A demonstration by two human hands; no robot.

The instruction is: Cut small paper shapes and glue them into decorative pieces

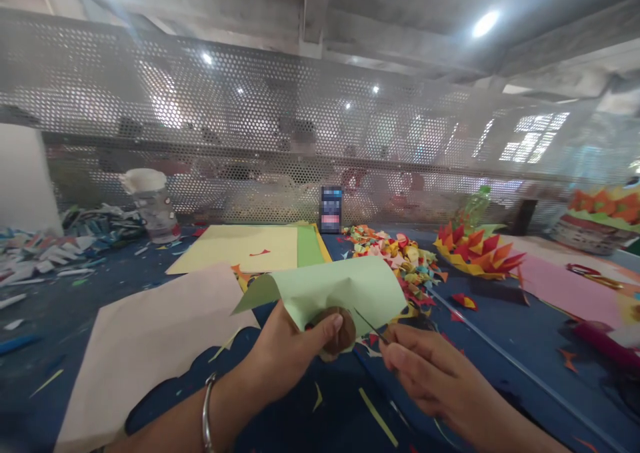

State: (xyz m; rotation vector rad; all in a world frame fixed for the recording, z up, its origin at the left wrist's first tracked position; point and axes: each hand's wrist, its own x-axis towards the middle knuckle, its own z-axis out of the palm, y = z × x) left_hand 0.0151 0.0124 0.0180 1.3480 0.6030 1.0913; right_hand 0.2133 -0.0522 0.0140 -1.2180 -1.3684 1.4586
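A sheet of pale green paper (373, 281) curls over my left hand (287, 346), which is closed on it. My left thumb presses a round brown piece (346, 332), apparently a template, against the near edge of the sheet. In my right hand (425, 366) is a thin dark pointed tool (371, 324), pinched between thumb and fingers. Its tip lies at the green paper just right of the brown piece. My grip hides the tool's rear end, so its exact kind cannot be made out.
A pale sheet with a scalloped cut edge (165, 326) lies left, with yellow paper (235, 246) behind. Colourful paper scraps (400, 253), a folded-paper flower (483, 252) and pink paper (555, 286) are at right. A phone (331, 210) stands against a perforated panel (280, 106).
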